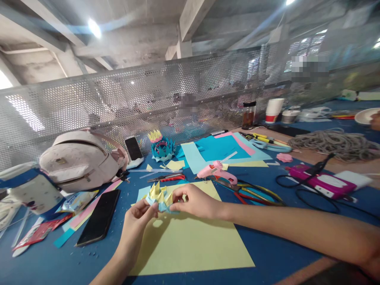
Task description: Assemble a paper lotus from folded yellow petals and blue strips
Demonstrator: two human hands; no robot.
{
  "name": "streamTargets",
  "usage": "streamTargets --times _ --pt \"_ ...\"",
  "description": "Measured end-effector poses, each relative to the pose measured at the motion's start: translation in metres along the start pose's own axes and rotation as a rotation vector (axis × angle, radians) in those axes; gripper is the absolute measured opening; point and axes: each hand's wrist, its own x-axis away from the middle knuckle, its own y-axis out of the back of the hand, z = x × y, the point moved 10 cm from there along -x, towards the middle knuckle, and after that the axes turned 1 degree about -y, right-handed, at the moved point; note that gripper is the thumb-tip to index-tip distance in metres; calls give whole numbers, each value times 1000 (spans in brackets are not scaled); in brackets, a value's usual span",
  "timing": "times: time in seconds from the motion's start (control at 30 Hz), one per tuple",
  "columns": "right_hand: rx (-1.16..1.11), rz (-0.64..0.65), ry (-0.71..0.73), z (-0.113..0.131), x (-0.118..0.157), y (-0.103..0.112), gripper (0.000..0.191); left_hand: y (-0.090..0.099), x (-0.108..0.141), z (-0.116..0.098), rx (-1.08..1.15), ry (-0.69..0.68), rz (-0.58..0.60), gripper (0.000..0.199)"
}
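Note:
A small paper crown [160, 197], with yellow points above a light blue folded band, is held up over a large yellow paper sheet [196, 245]. My left hand [140, 215] pinches its left side between thumb and fingers. On the opposite side, my right hand [191, 201] grips the crown with thumb and forefinger. Just beyond my hands lie a red utility knife [169, 177] and a pink glue gun [216, 172]. Scissors [249, 191] with yellow and red handles rest right of the sheet. The crown's lower edge is partly covered by my fingers.
A black phone [99, 217], snack wrappers [77, 202] and a pale backpack [80, 158] occupy the left. At the back stand a blue folded-paper ring [163, 149] and blue sheets [216, 148]. A magenta power device [322, 182], cables and coiled rope [338, 144] are on the right.

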Motion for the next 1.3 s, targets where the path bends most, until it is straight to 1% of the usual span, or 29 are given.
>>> streamTargets --times 0.13,0.37,0.5,0.6,0.67,0.7,0.77,0.8,0.83,0.9,0.97,1.03,1.1,1.13,1.2,1.3 --pt "-29 5 3 0 0 -1 8 -1 -2 6 47 24 19 33" --pt "-17 2 22 6 0 0 9 -3 -4 15 172 78 32 32" --pt "12 -7 25 7 0 0 8 -4 -3 12 189 69 29 32" --pt "112 -56 61 11 1 3 6 -1 -3 3 130 8 34 32" --pt "208 -142 139 19 5 11 4 2 -3 -5 49 -60 39 31" --pt "246 -191 210 26 7 15 3 4 -2 -10 -2 -98 40 29" --pt "303 -263 411 44 17 20 3 7 0 -22 -122 -210 45 22" --pt "344 -285 529 54 23 21 6 6 4 -32 -192 -302 53 17" --pt "400 -301 647 63 31 20 10 5 9 -44 -267 -423 63 12" --pt "548 -335 841 76 44 15 15 -2 27 -69 -431 -707 94 3" --pt "693 -380 964 82 54 12 17 -14 50 -88 -602 -971 128 14" --pt "796 -405 1034 85 59 8 16 -23 68 -99 -733 -1150 155 21" --pt "875 -414 1084 86 63 5 14 -29 78 -105 -799 -1238 172 24" --pt "909 -415 1105 87 64 3 13 -31 79 -106 -816 -1253 181 24" --pt "958 -420 1124 87 66 1 13 -33 79 -107 -831 -1258 195 24" --pt "961 -419 1100 86 64 1 14 -31 75 -103 -827 -1254 179 21"
